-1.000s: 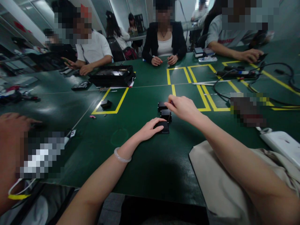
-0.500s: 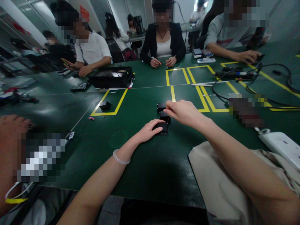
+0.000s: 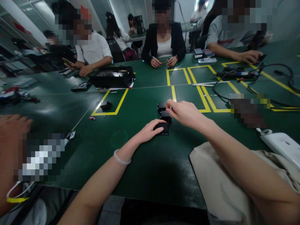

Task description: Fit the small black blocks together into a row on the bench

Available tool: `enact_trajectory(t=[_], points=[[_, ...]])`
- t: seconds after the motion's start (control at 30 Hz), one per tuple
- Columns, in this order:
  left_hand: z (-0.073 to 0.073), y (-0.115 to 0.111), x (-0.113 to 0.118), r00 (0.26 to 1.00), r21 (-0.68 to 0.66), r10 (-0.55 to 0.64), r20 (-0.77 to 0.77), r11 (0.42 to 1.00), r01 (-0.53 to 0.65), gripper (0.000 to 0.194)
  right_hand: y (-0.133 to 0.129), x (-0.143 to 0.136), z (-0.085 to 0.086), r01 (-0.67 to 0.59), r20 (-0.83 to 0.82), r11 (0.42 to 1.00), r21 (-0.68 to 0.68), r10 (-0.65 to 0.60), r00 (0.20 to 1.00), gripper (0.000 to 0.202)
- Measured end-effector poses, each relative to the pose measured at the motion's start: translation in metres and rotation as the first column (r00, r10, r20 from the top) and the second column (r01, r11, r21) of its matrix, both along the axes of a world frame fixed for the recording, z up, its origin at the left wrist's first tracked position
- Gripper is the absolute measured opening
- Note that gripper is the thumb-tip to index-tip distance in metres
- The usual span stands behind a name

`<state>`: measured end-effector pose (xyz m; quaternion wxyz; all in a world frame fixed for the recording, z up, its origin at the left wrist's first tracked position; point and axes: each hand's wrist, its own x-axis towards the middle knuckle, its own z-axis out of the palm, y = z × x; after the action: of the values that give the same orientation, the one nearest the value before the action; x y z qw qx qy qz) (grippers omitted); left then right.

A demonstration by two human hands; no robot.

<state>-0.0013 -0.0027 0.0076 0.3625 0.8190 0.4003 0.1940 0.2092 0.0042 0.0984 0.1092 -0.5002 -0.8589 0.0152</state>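
Black blocks (image 3: 166, 116) lie at both hands (image 3: 149, 130) (image 3: 183, 110); white tag (image 3: 72, 134) seems lettered, blurred.

Large glossy dark-green worktop (image 3: 145, 168), marked with yellow tape rectangles (image 3: 173, 93). Grey tiled floor (image 3: 110, 207), near. Black-backed chair (image 3: 115, 50), far left. Pale table (image 3: 140, 38), far centre. Bright window (image 3: 196, 5), far right. Grey panelled wall (image 3: 100, 8), far left.

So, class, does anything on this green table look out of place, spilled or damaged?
A small pink scrap lies loose just outside the leftmost yellow tape outline, like stray litter. No spill shows. The black block under the left hand shows no visible damage, though partly covered.
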Motion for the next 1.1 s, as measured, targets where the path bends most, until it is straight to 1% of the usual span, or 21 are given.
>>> enact_trajectory(t=[0.1,0.17,0.27,0.33,0.43,0.53,0.67,0.73,0.93,1.1], points=[[-0.0007,0.0003,0.0,1.0,0.002,-0.004,0.004,1.0,0.004,0.038,-0.0014,0.001,0.0007,-0.038,-0.051,0.999,-0.018,0.037,0.998,0.024],[-0.0011,0.0005,0.0,1.0,0.002,-0.004,0.001,1.0,0.004,0.038,-0.0015,0.001,0.0008,-0.032,-0.059,0.999,-0.018,0.031,0.998,0.023],[-0.0012,0.0006,0.0002,1.0,0.007,0.003,-0.011,1.0,-0.003,0.039,-0.0004,0.0003,-0.0001,0.013,-0.014,1.0,-0.004,-0.013,1.0,0.028],[-0.0011,0.0007,0.0003,1.0,0.009,0.005,-0.017,1.0,-0.005,0.039,0.0003,0.0001,-0.0011,0.023,0.01,1.0,0.001,-0.023,1.0,0.028],[-0.0017,0.0012,0.0002,1.0,0.014,-0.002,-0.014,1.0,0.002,0.038,-0.0001,0.0004,-0.0019,-0.007,-0.028,1.0,0.003,0.007,1.0,0.023],[-0.0029,0.0018,-0.0004,1.0,0.023,-0.011,-0.008,1.0,0.011,0.038,-0.0012,0.0003,-0.0019,-0.037,-0.074,0.999,-0.003,0.037,0.997,0.022],[-0.0037,0.002,-0.001,1.0,0.021,-0.006,-0.011,1.0,0.006,0.039,-0.0007,-0.0011,-0.0019,0.008,-0.022,1.0,0.018,-0.008,1.0,0.029],[-0.0035,0.0019,-0.001,1.0,0.017,-0.005,-0.011,1.0,0.005,0.039,-0.0002,-0.0012,-0.0019,0.021,0.005,1.0,0.021,-0.021,1.0,0.028],[-0.0029,0.0015,-0.0001,1.0,0.023,-0.01,0.003,1.0,0.01,0.038,-0.0017,-0.0003,-0.0007,-0.023,-0.072,1.0,-0.019,0.022,0.997,0.024],[-0.0017,0.0007,0.0001,1.0,0.015,0.002,-0.011,1.0,-0.002,0.038,-0.0011,-0.0012,-0.002,0.019,-0.014,1.0,0.013,-0.019,1.0,0.027]])
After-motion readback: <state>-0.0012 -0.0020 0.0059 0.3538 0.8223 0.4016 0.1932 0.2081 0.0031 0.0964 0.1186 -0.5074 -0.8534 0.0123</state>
